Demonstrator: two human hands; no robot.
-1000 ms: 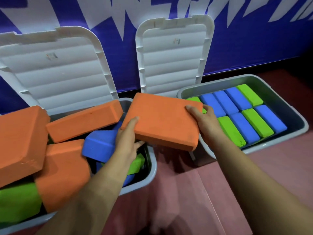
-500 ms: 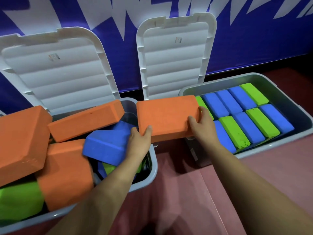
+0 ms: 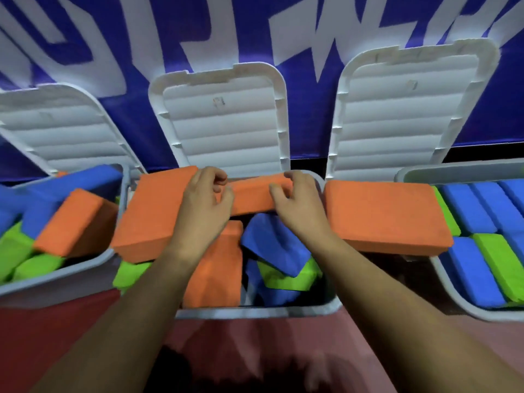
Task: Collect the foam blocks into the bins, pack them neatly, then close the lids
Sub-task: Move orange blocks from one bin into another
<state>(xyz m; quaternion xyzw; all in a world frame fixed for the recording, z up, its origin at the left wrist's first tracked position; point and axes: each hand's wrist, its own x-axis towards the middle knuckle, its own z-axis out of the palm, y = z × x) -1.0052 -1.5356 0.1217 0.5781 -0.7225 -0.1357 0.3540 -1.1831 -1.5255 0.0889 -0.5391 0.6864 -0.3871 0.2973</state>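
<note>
Left hand and right hand have fingers curled over either end of the orange block at the far side of the middle bin. Blur hides whether they actually grip it. The block's long axis runs left-right, straight ahead, equally near both hands.

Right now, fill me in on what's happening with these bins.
A person's left hand and right hand grip the ends of an orange foam block lying across the back of the middle bin, whose blocks are jumbled. A second orange block rests flat over the right bin's left edge; that bin's blue and green blocks sit in neat rows. The left bin is jumbled too. All three lids stand open.
</note>
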